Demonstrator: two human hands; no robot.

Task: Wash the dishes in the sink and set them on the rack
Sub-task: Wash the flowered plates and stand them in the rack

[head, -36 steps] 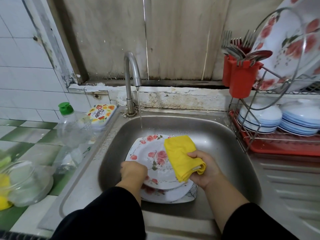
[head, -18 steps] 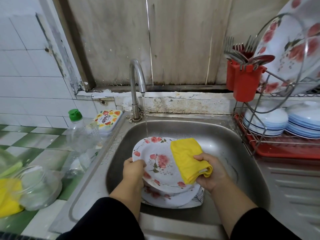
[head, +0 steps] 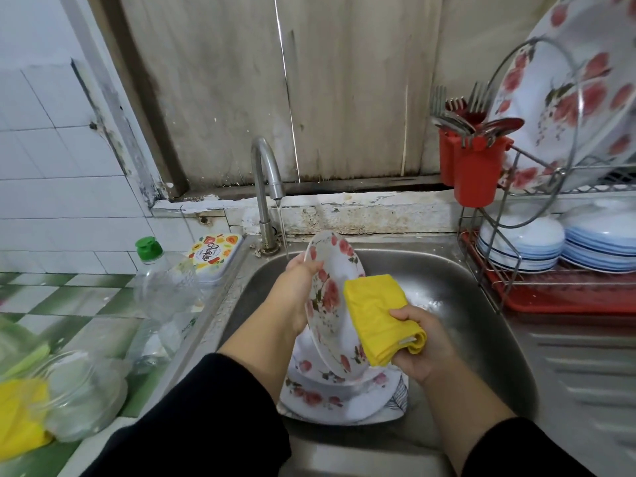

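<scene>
Two hands work over the sink. Left hand grips the far rim of a flowered plate, tilted steeply on edge above the stack of plates lying in the basin. Right hand curls its fingers around a folded yellow cloth, pressed flat against the plate's face. Good practice, as a judgement: keep the rim grip firm, wipe in overlapping strokes, then rinse under the thin stream from the tap. The rack stands to the right, already holding dishes.
</scene>
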